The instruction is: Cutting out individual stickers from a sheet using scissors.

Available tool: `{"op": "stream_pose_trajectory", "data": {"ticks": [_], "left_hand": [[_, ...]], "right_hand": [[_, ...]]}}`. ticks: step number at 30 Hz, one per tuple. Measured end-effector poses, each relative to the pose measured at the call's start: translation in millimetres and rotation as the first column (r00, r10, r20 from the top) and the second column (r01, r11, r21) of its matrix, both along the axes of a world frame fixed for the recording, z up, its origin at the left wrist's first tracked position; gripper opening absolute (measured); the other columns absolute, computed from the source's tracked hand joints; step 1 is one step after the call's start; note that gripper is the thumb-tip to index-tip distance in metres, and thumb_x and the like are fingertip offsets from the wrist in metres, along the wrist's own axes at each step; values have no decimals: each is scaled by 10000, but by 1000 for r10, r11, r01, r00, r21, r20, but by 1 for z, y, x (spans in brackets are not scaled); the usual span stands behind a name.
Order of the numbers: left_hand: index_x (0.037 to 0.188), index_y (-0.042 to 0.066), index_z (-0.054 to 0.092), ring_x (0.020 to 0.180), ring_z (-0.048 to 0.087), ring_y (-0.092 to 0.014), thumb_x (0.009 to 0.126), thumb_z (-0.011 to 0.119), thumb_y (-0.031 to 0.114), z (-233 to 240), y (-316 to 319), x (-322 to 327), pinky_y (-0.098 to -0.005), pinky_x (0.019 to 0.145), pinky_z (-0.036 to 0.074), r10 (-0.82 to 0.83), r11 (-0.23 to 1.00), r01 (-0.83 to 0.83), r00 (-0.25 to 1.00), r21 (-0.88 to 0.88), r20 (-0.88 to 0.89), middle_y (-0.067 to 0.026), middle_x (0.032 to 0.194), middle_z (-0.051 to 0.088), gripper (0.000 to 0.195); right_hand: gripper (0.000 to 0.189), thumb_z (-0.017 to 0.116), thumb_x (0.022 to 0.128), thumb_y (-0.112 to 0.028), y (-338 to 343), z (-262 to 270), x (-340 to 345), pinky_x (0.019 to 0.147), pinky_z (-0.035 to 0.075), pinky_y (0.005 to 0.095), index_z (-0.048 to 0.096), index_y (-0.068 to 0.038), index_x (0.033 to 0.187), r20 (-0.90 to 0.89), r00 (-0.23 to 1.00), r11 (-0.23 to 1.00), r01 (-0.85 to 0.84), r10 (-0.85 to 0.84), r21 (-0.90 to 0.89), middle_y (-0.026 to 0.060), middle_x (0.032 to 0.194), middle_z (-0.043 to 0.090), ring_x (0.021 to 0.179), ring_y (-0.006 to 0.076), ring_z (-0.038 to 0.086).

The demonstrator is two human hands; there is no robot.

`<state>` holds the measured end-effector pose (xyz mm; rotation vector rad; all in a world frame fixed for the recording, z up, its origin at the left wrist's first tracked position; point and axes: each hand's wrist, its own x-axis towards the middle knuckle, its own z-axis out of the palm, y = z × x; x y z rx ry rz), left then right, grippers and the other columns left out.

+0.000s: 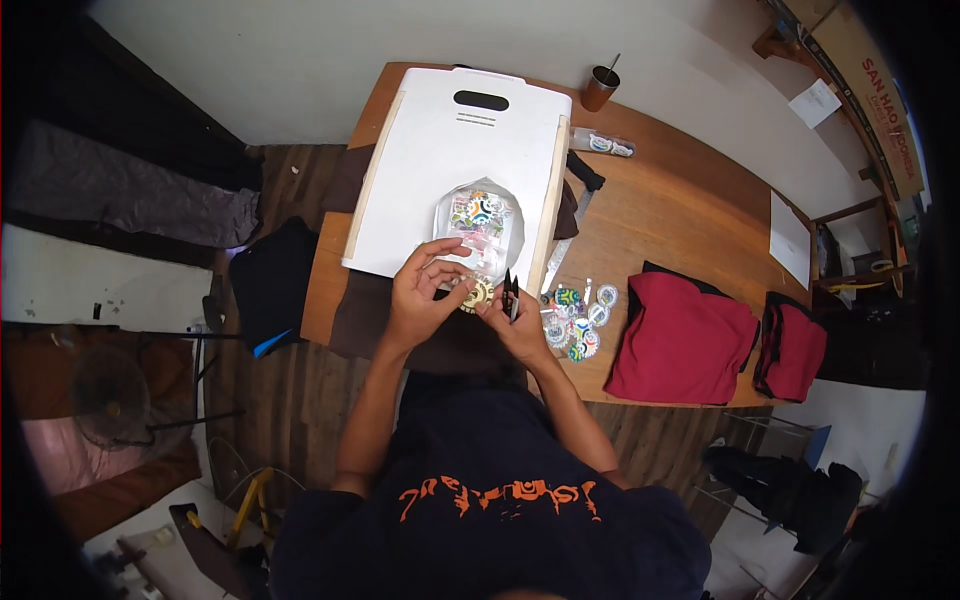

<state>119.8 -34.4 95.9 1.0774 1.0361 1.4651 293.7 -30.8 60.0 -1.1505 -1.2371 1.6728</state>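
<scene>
A round, gear-edged cream-and-gold sticker point(477, 294) is pinched between the thumb and fingers of my left hand point(421, 291). My right hand point(519, 321) touches the sticker's right edge with its fingertips. It also grips a small dark tool with two pointed tips point(511, 291), tweezers or thread snips; I cannot tell which. Both hands are over the near edge of a white panel point(442, 142) with an oval handle slot. Just beyond the fingers, a many-sided opening in the panel shows clear plastic point(491, 251) and several colourful stickers point(480, 210).
Loose round stickers point(581, 328) lie on the wooden table point(675, 217) to the right, near folded red-and-black cloth point(686, 334). A metal ruler point(556, 259) lies by the panel. Farther back are a clear tube point(602, 142) and a brown tumbler point(600, 88) with a straw.
</scene>
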Motion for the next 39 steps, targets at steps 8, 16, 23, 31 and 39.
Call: {"op": "stream_pose_trajectory", "data": {"ticks": [8,16,23,31,39], "left_hand": [[1266,-40,571,957,643,-142,883,649,-83,-4,4,-4,-272,842,524,77,995,-75,996,-63,33,-116,1136,649,394],[1101,5,713,912,655,-151,844,736,25,6,4,-15,-258,816,487,-48,999,54,882,-2,-469,-100,1001,698,258],[1138,-54,657,923,627,-94,858,719,-38,2,4,-20,-238,838,496,-226,969,194,945,-154,-236,-63,996,678,288],[1177,-38,643,847,615,-66,858,725,-19,2,2,-8,-211,789,499,-220,963,196,968,-182,-121,-33,936,652,330],[1208,-42,631,850,629,-84,848,681,-54,5,6,-8,-235,809,510,-240,970,212,920,-122,-311,-44,891,673,363]], "right_hand": [[207,757,875,-140,0,-9,2,543,300,192,561,-81,843,-2,998,996,-63,63,60,-105,637,409,582,-1,355],[201,753,878,-141,1,-3,3,569,316,192,563,-79,852,13,998,995,-67,67,70,-99,645,405,599,4,360],[198,745,884,-137,5,-2,13,571,318,193,560,-70,854,79,992,988,-106,97,110,-96,643,398,592,8,348],[171,746,889,-134,6,4,15,545,281,172,629,-27,951,99,995,993,3,-15,120,-81,709,471,607,-11,355],[179,749,874,-138,13,0,22,540,286,178,608,-32,904,118,992,990,-68,54,122,-79,716,494,612,-8,365]]}}
